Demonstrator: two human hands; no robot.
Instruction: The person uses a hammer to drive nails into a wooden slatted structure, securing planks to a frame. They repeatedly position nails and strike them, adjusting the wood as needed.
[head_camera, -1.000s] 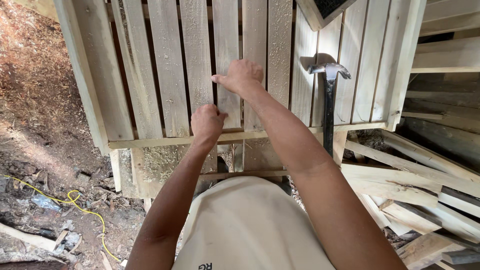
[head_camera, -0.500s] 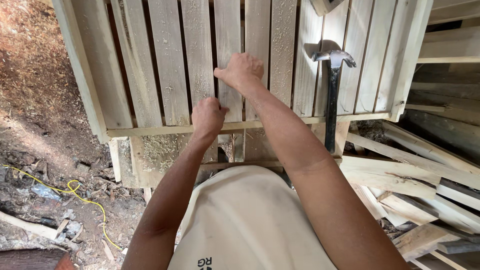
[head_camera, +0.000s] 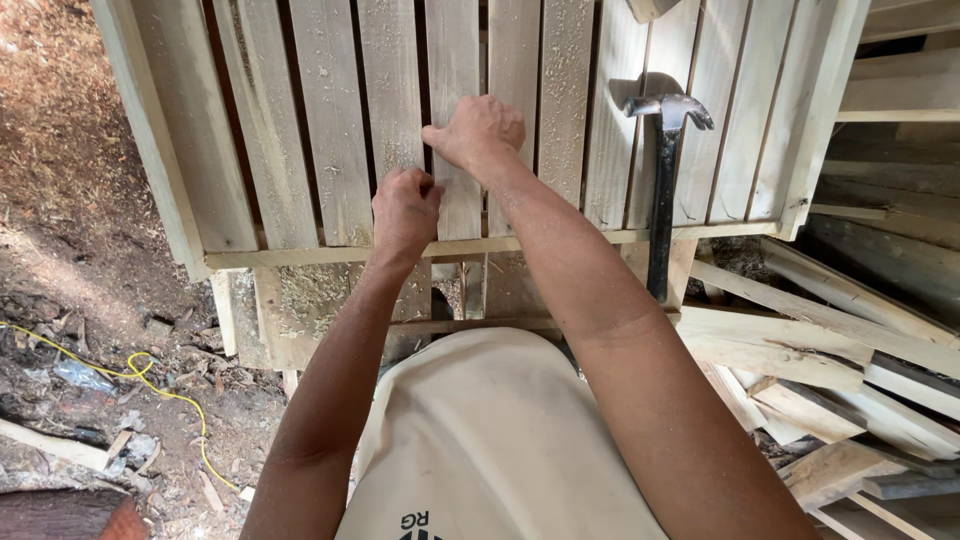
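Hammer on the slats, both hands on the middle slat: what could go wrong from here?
1. The hammer lies loose across the slatted panel, its handle overhanging the front rail; jostling the panel could tip it off.
2. The left hand and right hand press rough, sawdust-covered wood beside narrow gaps: splinters or pinched fingers are possible.
3. The yellow cord and scrap boards around the feet could trip.

Before us stands a slatted wooden bench (head_camera: 330, 120), its pale boards dusted with sawdust. On it lies a black hammer (head_camera: 663, 190), head away from us, handle reaching past the near edge. Both our hands touch the middle slats.
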